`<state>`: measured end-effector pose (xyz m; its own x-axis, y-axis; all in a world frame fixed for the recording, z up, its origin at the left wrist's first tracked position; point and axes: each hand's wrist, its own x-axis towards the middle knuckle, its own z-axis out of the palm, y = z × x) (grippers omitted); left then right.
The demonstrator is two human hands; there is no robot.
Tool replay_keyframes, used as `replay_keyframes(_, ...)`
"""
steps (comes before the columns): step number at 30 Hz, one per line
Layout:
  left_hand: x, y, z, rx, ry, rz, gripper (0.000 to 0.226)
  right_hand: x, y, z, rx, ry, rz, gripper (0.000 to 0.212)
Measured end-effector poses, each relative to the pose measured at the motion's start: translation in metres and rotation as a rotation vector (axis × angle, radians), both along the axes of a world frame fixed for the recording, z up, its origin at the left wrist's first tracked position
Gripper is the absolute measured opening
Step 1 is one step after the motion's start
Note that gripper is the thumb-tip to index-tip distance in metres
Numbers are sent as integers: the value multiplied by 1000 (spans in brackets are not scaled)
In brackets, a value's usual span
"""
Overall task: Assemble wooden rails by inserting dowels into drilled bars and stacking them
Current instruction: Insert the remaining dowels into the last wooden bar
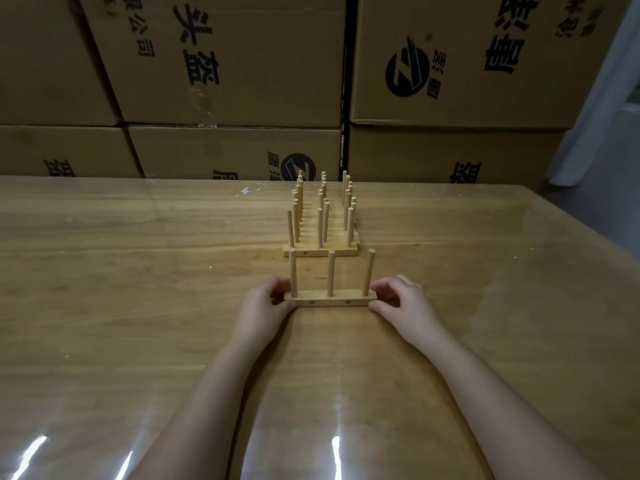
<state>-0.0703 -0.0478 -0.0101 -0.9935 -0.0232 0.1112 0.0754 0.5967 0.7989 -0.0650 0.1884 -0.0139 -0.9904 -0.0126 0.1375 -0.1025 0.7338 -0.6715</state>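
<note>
Both hands, left (266,301) and right (398,297), pinched the ends of a rail (329,302) bearing three upright dowels. It sat just before the row (322,216), seemingly finished; joining it probably came next.

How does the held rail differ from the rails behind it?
The held rail is one bar, gripped at both ends by the left hand and right hand; the finished rails are many bars packed together, untouched. The held rail is nearer; the finished rails farther. Both have upright dowels.
</note>
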Motion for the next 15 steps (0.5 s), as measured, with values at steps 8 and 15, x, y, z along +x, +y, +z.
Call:
replay_keyframes(8, -30, -5, 4, -194, 6, 2, 28, -22, -12, 1, 24, 19, -97, 24)
replay_keyframes(15, -68, -8, 0, -277, 69, 58, 29, -73, -18, -3, -22, 31, -157, 24)
